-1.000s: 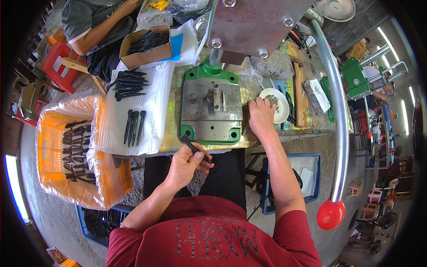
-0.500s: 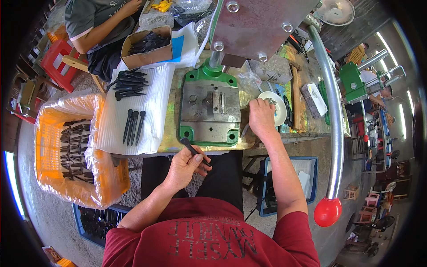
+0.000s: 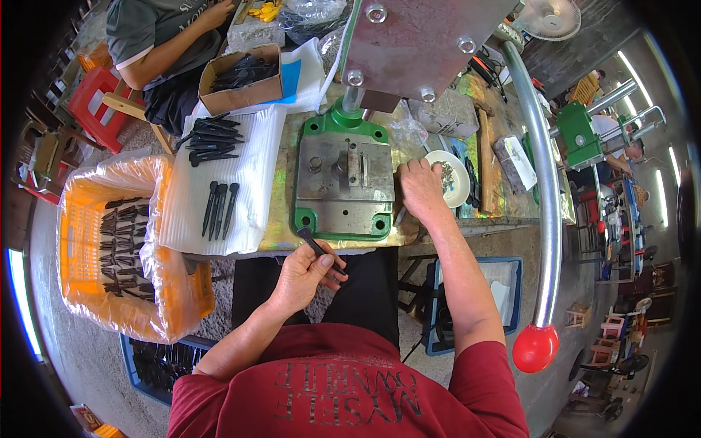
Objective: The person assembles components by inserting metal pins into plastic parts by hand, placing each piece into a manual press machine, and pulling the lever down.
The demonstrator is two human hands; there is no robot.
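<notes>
In front of the press my left hand (image 3: 301,276) grips a slim black plastic handle (image 3: 312,241), its wider end pointing up and left. My right hand (image 3: 422,188) is beside the right edge of the steel press plate (image 3: 332,191), fingers bent together. Whatever its fingertips hold, if anything, is too small or hidden. Just right of that hand stands a white bowl (image 3: 458,196) with small metal pieces in it. The press's green base (image 3: 307,219) carries the plate, with a small slotted fixture (image 3: 356,166) on top.
On white foam sheet (image 3: 252,197) lie several black handles (image 3: 219,208). An orange crate (image 3: 80,241) at left holds more. A long press lever with a red knob (image 3: 535,348) hangs at right. A cardboard box (image 3: 266,90) stands farther back. A co-worker's arm (image 3: 171,47) shows upper left.
My right hand has moved left, from over the white bowl to the edge of the press plate. My left hand keeps the black handle in nearly the same place.
</notes>
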